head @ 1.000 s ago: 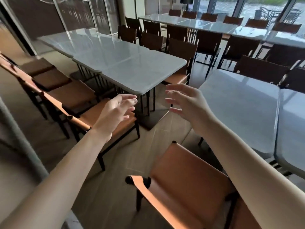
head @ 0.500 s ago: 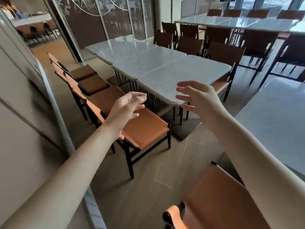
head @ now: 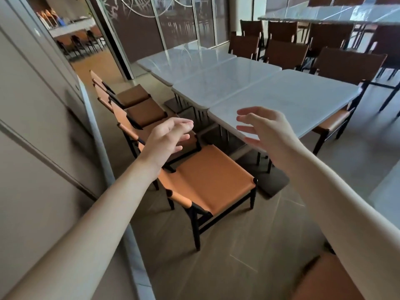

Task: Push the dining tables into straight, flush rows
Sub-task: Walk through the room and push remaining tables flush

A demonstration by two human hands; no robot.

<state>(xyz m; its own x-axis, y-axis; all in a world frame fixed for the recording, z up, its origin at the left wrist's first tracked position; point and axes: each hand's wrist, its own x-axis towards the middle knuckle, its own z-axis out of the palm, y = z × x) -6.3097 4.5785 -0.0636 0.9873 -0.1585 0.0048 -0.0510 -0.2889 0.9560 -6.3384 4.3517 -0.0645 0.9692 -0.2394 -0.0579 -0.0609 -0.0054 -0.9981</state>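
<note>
A row of three white marble-topped dining tables runs away from me: the nearest table (head: 287,98), the middle table (head: 223,80) and the far table (head: 184,59). Their near edges look slightly stepped rather than in one line. My left hand (head: 166,137) hovers in the air over the tan chairs, fingers relaxed, holding nothing. Spread and empty, my right hand (head: 266,131) floats in front of the nearest table's corner, and I cannot tell whether it touches the edge.
Several tan leather chairs (head: 207,182) line the left side of the tables, close to a beige wall (head: 32,148). Dark brown chairs (head: 348,61) stand on the far side. Another table's edge (head: 385,191) is at right, and a further long table (head: 329,11) is behind.
My view has swung left and come closer to the table row. Both hands stay raised and empty, now nearer the nearest table's corner.
</note>
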